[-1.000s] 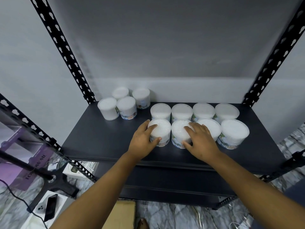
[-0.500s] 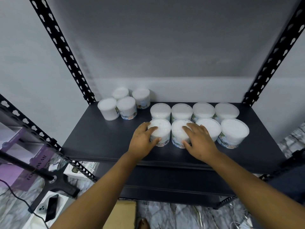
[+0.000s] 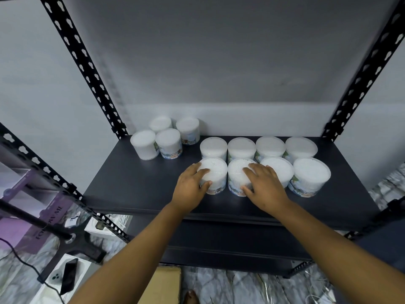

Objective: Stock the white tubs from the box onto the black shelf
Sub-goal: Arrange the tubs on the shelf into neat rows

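Several white tubs of cotton buds stand on the black shelf (image 3: 135,189). Two rows fill the right part and a smaller cluster (image 3: 166,141) sits at the back left. My left hand (image 3: 190,187) grips the front-left tub (image 3: 217,172) of the rows, fingers over its lid and thumb on its side. My right hand (image 3: 263,185) grips the neighbouring front tub (image 3: 236,172) the same way. Both tubs stand on the shelf, touching each other. A corner of the cardboard box (image 3: 162,284) shows on the floor below.
Perforated black uprights (image 3: 83,66) frame the shelf left and right, with a grey wall behind. A lower shelf (image 3: 230,242) lies beneath. On the marble floor at left are a purple box (image 3: 32,224), a black stand base (image 3: 72,242), a cable and a phone (image 3: 68,275).
Both hands stay on the same two front tubs and have barely moved. The tubs stand where they were.
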### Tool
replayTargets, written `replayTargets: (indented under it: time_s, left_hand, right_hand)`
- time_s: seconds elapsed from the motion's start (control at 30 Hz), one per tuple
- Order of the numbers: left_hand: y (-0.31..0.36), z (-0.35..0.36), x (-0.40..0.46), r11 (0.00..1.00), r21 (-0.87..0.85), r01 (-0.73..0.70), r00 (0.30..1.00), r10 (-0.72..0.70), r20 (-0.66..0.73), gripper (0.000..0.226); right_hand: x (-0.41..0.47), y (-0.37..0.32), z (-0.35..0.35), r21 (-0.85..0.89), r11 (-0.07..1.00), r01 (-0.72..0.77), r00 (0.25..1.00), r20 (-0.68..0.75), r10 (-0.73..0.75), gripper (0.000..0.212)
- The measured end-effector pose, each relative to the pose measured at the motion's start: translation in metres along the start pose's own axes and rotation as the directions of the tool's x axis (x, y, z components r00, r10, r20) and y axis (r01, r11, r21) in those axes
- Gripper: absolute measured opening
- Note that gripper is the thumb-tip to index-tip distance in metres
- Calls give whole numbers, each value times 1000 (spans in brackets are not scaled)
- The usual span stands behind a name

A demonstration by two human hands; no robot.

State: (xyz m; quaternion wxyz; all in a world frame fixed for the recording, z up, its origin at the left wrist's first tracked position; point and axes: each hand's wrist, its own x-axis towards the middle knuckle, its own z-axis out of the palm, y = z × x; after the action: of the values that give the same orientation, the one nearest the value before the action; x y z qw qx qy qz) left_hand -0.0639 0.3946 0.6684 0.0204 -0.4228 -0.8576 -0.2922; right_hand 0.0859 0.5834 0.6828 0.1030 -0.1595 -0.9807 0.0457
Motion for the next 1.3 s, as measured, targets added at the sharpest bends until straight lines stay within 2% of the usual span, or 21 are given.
replayTargets:
  time_s: [0.33, 0.73, 0.93, 1.13, 1.3]
  left_hand:
    - [-3, 0, 1, 994, -105, 15, 1000, -12, 23, 39]
    - [-3, 1, 0, 994, -100, 32, 999, -31, 11, 39]
    - [-5, 1, -1, 998, -70, 4, 1000, -5, -23, 40]
    - [-8, -8, 5, 993, -120, 23, 999, -27, -25, 60]
    - [-26, -24, 21, 990, -117, 73, 996, -77, -33, 54]
  right_hand:
    - [0, -2, -1, -9, 1000, -13, 1000, -9, 13, 52]
    - [-1, -2, -4, 8, 1000, 7, 1000, -4, -7, 49]
    - [1, 0, -7, 43, 999, -3, 1000, 29, 2, 54]
    - [10, -7, -10, 121, 993, -15, 999, -32, 19, 62]
    - [44, -31, -15, 166, 986, 3, 1000, -21, 1, 65]
